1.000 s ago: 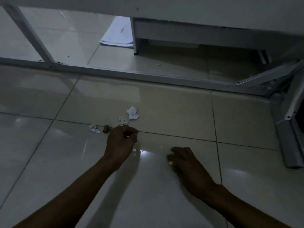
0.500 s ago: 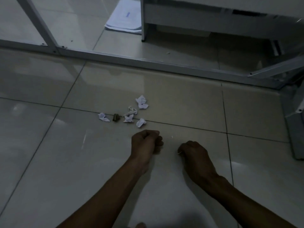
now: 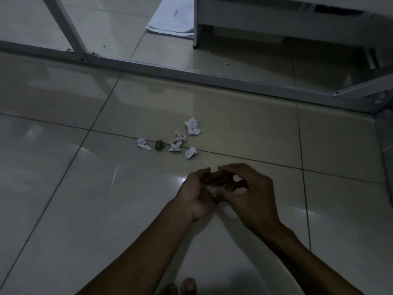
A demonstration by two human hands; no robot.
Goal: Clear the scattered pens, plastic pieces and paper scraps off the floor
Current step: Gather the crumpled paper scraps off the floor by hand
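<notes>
Both hands lifted off tile since prev frame, brought together: left hand (image 3: 196, 196) cupped palm-up, right hand (image 3: 246, 188) fingers curled over it, prob transferring bits; contents can't be seen. Paper scraps (image 3: 192, 126) left clustered on floor (image 3: 63, 188) just ahead.

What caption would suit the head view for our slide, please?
Two hands, left hand and right hand, meet above the tiled floor, near crumpled paper scraps.

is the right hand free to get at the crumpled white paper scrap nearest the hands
Probably yes. The nearest crumpled white paper scrap lies on open glossy tile floor just beyond the right hand, nothing between them. That hand is busy against the left hand, though; whether it holds something is unclear.
</notes>
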